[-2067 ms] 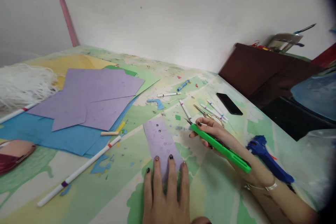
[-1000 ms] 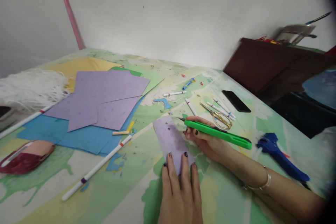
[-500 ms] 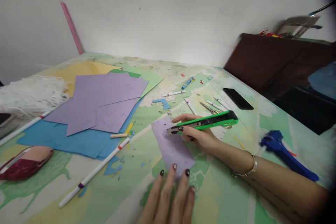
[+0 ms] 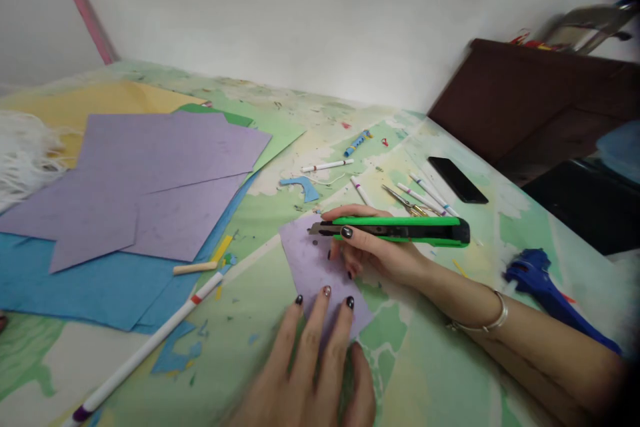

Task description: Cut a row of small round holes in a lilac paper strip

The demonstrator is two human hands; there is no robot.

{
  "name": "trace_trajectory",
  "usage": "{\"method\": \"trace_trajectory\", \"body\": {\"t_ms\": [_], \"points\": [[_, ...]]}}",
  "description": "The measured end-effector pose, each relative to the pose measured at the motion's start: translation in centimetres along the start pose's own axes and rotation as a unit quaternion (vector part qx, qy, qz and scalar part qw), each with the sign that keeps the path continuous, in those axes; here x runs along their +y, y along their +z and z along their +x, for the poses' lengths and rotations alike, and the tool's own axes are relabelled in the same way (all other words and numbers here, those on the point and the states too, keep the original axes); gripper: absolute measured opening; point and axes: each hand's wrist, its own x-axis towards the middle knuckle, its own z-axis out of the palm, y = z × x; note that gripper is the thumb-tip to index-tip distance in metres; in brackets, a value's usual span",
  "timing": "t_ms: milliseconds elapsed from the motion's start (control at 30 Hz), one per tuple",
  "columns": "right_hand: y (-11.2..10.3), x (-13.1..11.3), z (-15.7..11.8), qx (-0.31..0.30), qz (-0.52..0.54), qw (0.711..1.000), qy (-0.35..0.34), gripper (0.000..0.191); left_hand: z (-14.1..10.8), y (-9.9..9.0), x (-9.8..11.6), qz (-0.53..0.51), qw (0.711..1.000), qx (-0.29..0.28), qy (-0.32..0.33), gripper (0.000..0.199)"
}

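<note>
Cutter point(image 4: 410, 230): smooth plastic body, slight sheen; blade point(image 4: 321, 229) metal, dullish. Strip point(image 4: 316, 267): matt paper or thin card, can't tell wh. Sheets point(image 4: 175, 150): matt paper/card too, v. smooth. Strands point(image 4: 25, 157): fine, stringy, rough-looking pile, mat'l unclear. Markers point(image 4: 327, 165): hard plastic, smooth, bit of shine. Scissors point(image 4: 395, 196): polished metal, gold-tone handles. Phone point(image 4: 457, 180): smooth, glass-like front, low gloss. Gun point(image 4: 540, 283): hard plastic, approx. satin. Bracelet point(image 4: 504, 310): shiny metal. Nails point(image 4: 350, 303): glossy polish. Cabinet point(image 4: 510, 103): smooth, faint sheen, poss. wood. Wall point(image 4: 275, 27): matt, looks painted. Tablecloth point(image 4: 415, 353): smooth, prob. plastic-coated, soft sheen.
</note>
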Motion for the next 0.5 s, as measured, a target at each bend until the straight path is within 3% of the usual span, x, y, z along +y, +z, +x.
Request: {"method": "trace_trajectory", "body": {"t_ms": [100, 233, 400, 500], "points": [[-0.6, -0.7, 0.4, -0.016, -0.028, 0.999, 0.026, 0.029, 0.3, 0.3, 0.0, -0.003, 0.999, -0.040, -0.030, 0.041], [-1.0, -1.6, 0.9, -0.083, -0.079, 0.992, 0.062, 0.024, 0.4, 0.9, 0.1, 0.017, 0.998, -0.041, -0.047, 0.041], [-0.2, -1.3, 1.0, -0.015, -0.153, 0.988, -0.004, 0.014, 0.8, 0.9, 0.1, 0.020, 0.999, -0.021, -0.038, 0.034], [0.3, -1.0, 0.9, 0.035, -0.210, 0.977, -0.010, 0.013, 1.1, 1.0, 0.4, 0.017, 0.999, -0.011, -0.041, 0.030]]}}
